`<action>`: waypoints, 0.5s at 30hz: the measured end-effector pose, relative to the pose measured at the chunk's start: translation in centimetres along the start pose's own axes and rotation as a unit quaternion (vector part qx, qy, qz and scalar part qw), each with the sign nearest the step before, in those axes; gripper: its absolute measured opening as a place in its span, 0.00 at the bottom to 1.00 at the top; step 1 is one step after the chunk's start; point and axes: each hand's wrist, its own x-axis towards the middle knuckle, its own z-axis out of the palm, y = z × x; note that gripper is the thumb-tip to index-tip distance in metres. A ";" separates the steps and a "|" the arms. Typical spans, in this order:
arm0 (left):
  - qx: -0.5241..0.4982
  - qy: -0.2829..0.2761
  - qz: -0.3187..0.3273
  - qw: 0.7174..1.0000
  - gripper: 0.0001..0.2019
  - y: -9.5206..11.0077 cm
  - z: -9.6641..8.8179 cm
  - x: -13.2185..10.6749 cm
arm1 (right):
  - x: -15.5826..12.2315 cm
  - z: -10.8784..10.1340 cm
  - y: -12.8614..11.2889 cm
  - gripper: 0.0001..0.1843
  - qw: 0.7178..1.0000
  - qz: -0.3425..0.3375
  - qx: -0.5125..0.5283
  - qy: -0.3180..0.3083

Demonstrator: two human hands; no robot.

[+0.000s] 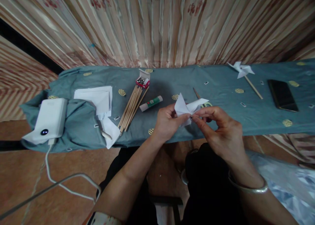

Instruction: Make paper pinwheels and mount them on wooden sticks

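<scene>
My left hand (169, 121) pinches a white paper pinwheel (181, 106) above the front edge of the table, its blades folded toward the middle. The fingers of my right hand (219, 129) close on the pinwheel's centre, where a small dark spot shows between the fingertips; I cannot make out what it is. Just behind the pinwheel lies what looks like a pair of scissors with yellowish handles (206, 104), partly hidden by paper and fingers. A glue stick (152, 103) rests to the left of my left hand.
Several wooden sticks (131, 108) lie left of the glue stick, below an open red box (143, 81) of small metal pins. Farther left are white paper sheets (93, 98) and a white power bank (51, 118) with a cable. A finished pinwheel (242, 70) and a phone (282, 95) lie right.
</scene>
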 end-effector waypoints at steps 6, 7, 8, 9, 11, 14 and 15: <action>-0.014 -0.002 0.000 1.000 0.11 0.0 0.2 0.0 | 0.0 -0.1 0.1 0.03 1.000 -0.002 0.004 -0.005; -0.012 -0.001 0.000 1.000 0.11 0.0 0.2 0.0 | -0.1 -0.1 0.1 0.03 1.000 -0.002 0.004 -0.006; -0.009 0.000 0.001 1.000 0.11 -0.1 0.2 0.0 | -0.1 -0.1 0.1 0.03 1.000 -0.003 0.004 -0.005; -0.006 0.001 0.001 1.000 0.11 -0.1 0.1 0.0 | -0.1 -0.1 0.1 0.03 1.000 -0.004 0.004 -0.005; -0.001 0.000 0.002 1.000 0.11 -0.2 0.1 0.0 | -0.1 -0.1 0.1 0.02 1.000 -0.003 0.006 -0.004; 0.006 0.000 0.003 1.000 0.11 -0.3 0.0 0.0 | -0.1 -0.2 0.1 0.03 1.000 0.000 0.011 -0.007; 0.007 0.000 0.004 1.000 0.11 -0.3 0.0 0.0 | -0.1 -0.2 0.1 0.03 1.000 0.001 0.011 -0.007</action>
